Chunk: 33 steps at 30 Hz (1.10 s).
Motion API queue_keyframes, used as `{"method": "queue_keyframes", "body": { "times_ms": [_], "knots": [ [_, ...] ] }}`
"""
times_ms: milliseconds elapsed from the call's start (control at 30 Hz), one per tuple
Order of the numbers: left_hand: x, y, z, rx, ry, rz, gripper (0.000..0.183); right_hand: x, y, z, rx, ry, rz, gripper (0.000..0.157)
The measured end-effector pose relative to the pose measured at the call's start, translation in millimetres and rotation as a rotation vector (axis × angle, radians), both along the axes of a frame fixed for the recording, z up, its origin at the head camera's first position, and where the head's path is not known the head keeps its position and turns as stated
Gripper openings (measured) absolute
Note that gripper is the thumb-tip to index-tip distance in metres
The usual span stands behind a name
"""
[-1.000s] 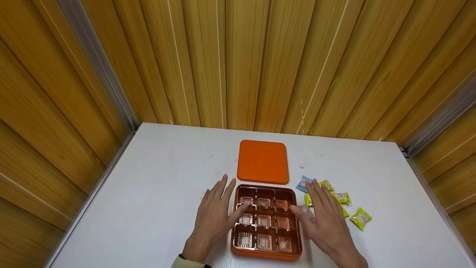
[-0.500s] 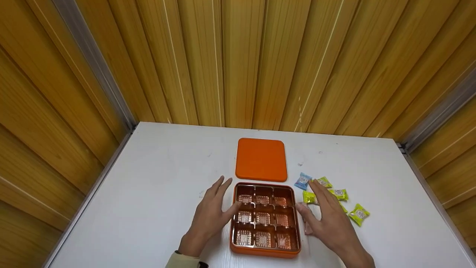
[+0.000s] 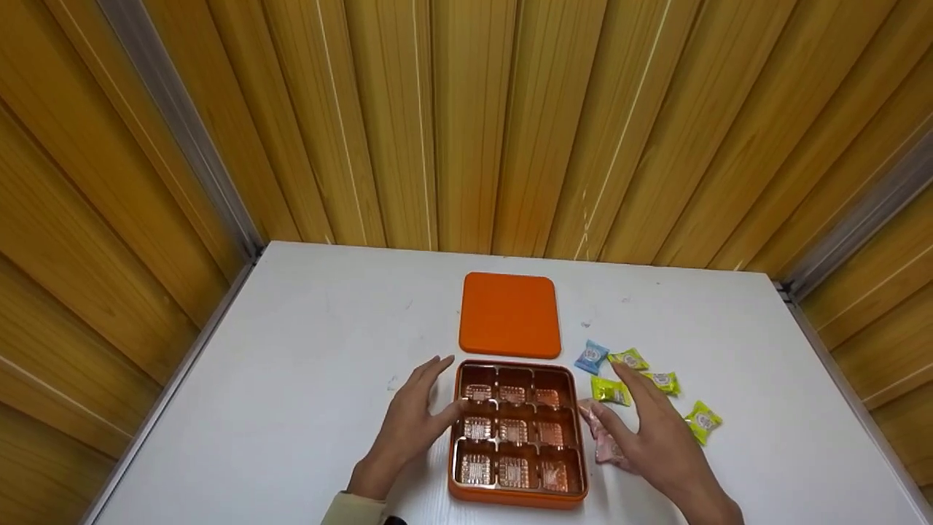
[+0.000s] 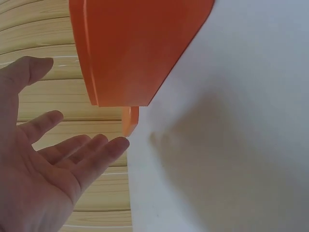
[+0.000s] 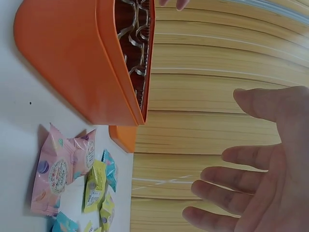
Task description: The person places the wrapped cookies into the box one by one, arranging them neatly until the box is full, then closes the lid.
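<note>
An orange tin box (image 3: 519,500) stands uncovered on the white table, with a divided plastic insert (image 3: 514,430) of several compartments inside, no candy in them. Its square orange lid (image 3: 509,315) lies flat just behind it. At the box's left side is my left hand (image 3: 408,423), fingers spread and holding nothing; in the left wrist view its fingertips (image 4: 118,145) are apart from the box wall. My right hand (image 3: 660,445), fingers loosely extended, hovers to the right of the box over pink wrapped candies (image 5: 53,176), which it partly hides in the head view.
Several yellow-green wrapped candies (image 3: 703,421) and a blue one (image 3: 592,356) lie scattered right of the box. Another blue wrapper (image 5: 65,224) shows low in the right wrist view. Wood-patterned walls (image 3: 474,131) enclose the back and sides of the table (image 3: 321,313).
Both hands have drawn slightly apart, the left outward from the box rim and the right to the right. More of the pink candies now shows. Box and lid stay put.
</note>
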State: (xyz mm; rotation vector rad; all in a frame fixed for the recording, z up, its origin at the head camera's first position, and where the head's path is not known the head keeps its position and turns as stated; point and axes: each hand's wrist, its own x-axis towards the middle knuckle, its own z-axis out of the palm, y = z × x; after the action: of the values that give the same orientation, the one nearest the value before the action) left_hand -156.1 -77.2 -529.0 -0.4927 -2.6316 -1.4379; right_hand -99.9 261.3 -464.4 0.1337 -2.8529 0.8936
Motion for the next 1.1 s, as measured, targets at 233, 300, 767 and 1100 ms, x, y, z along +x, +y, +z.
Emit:
{"method": "queue_keyframes", "body": {
  "times_ms": [233, 300, 767, 1100],
  "knots": [
    [-1.0, -2.0, -5.8, 0.117, -0.054, -0.029, 0.059, -1.5, 2.7, -3.1, 0.007, -0.067, -0.019, 0.075],
    [-1.2, -2.6, -6.0, 0.120, -0.072, -0.032, 0.059, -1.4, 3.0, -4.2, 0.005, -0.058, -0.018, 0.075],
    [-3.3, -4.1, -15.1, 0.156, -0.168, -0.036, 0.048, -3.9, 6.9, -3.9, -0.008, -0.093, -0.020, 0.074],
    [-3.1, -2.3, -16.6, 0.274, -0.279, -0.038, 0.047, -2.5, 9.5, -3.5, 0.005, -0.102, -0.017, 0.071]
  ]
}}
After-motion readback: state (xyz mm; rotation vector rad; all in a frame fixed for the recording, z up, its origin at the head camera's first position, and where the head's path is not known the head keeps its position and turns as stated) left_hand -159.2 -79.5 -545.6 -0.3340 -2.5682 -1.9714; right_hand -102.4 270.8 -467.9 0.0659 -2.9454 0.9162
